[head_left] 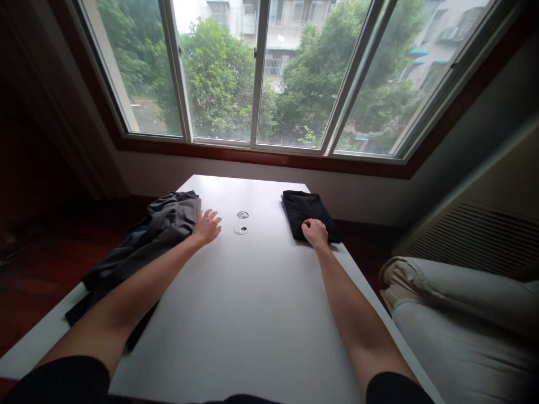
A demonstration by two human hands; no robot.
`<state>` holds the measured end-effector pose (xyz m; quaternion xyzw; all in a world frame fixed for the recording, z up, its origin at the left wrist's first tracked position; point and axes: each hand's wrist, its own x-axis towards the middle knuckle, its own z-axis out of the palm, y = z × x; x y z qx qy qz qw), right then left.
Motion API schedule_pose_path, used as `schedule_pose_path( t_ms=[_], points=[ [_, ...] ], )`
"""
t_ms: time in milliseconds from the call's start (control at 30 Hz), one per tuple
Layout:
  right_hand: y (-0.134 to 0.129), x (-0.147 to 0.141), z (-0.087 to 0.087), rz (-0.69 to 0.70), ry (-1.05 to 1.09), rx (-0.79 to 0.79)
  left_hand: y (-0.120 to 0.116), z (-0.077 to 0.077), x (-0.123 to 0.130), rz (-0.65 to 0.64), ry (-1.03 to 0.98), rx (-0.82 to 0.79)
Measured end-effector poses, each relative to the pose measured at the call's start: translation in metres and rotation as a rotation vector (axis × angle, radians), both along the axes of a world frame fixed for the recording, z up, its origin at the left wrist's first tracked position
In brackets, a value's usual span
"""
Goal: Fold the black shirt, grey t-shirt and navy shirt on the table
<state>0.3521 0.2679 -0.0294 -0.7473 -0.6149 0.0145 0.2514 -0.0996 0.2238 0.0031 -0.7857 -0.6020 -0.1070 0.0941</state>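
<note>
My left hand (207,226) is open over the white table (244,303), its fingers spread beside a loose heap of grey and dark clothes (174,216). That heap runs along the table's left edge and partly hangs over it. At the far right of the table lies a neatly folded black garment (309,207). My right hand (315,231) rests at the garment's near edge with curled fingers. Whether those fingers pinch any cloth is hidden.
Two round cable-hole covers (241,229) sit in the tabletop between my hands. Beyond the table's far end is a wide window (256,147) with trees outside. A pale cushioned seat (458,320) stands close on the right, next to a slatted panel (488,235).
</note>
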Motion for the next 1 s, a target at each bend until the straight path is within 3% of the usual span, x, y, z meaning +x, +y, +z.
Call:
schedule_pose_path(
  t_ms=[100, 167, 300, 400, 500, 600, 700, 767, 900, 1000],
  points=[
    [-0.003, -0.03, 0.011, 0.072, 0.056, 0.094, -0.012, 0.01, -0.07, 0.363, -0.005, 0.076],
    [-0.011, -0.055, 0.011, 0.156, 0.059, 0.097, -0.018, 0.017, -0.098, 0.541, -0.014, 0.064],
    [-0.033, -0.106, 0.003, 0.322, 0.048, -0.037, -0.025, 0.028, -0.12, 0.744, -0.152, -0.127],
    [-0.05, -0.13, -0.005, 0.423, 0.015, -0.11, -0.033, 0.036, -0.122, 0.753, -0.279, -0.231],
    [-0.063, -0.138, -0.014, 0.497, -0.037, -0.051, -0.043, 0.046, -0.114, 0.574, -0.311, -0.107],
    [-0.068, -0.137, -0.021, 0.537, -0.032, 0.002, -0.046, 0.058, -0.085, 0.326, -0.318, 0.062],
    [-0.066, -0.137, -0.022, 0.549, -0.003, 0.012, -0.045, 0.061, -0.029, 0.178, -0.296, 0.081],
    [-0.064, -0.138, -0.021, 0.56, 0.027, 0.008, -0.054, 0.053, 0.019, 0.057, -0.275, 0.033],
    [-0.061, -0.133, -0.017, 0.544, 0.195, 0.033, -0.101, 0.029, 0.105, -0.532, -0.198, -0.234],
    [-0.06, -0.12, -0.012, 0.408, 0.358, 0.078, -0.131, 0.028, 0.128, -0.914, -0.175, -0.379]
  ],
)
